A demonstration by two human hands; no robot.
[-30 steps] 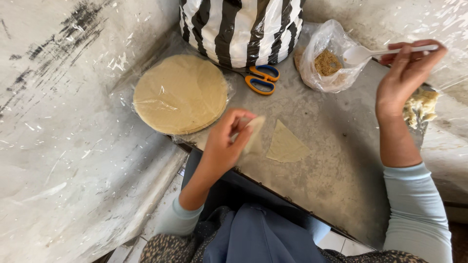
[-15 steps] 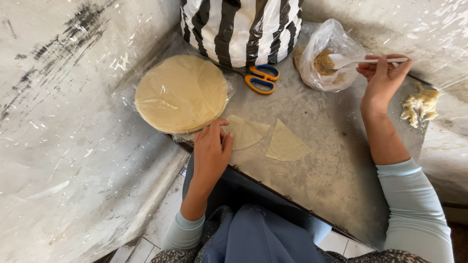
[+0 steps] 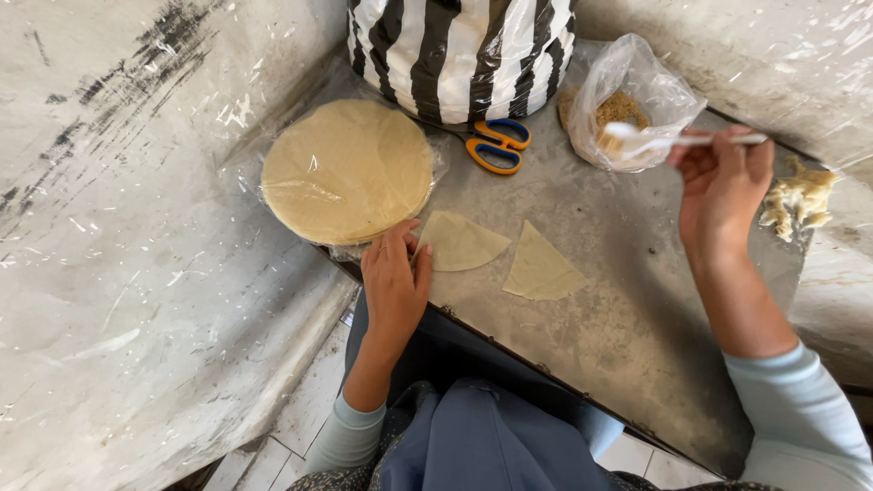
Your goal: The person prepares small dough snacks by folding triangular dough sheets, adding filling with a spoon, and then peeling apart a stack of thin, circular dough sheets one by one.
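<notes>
Views: one only, a camera worn on the person's head; no second view shares the scene.
Direction: steeply downward and forward, over the person's lap onto the tabletop (image 3: 637, 309).
Nearness: close, within arm's reach.
Near edge: lap and both sleeves fill the bottom.
Far edge: a striped bag (image 3: 459, 50), cut off at the top.
Left: a plastic-covered wall (image 3: 127, 227).
Right: the clear bag (image 3: 627, 100) and the right hand (image 3: 723, 182).
Tilt: the tabletop edge runs diagonally.

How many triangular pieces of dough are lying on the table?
2. One triangular piece lies beside the left hand, whose fingers touch its edge. The other triangular piece lies just to its right, apart from it. None seems hidden.
</notes>
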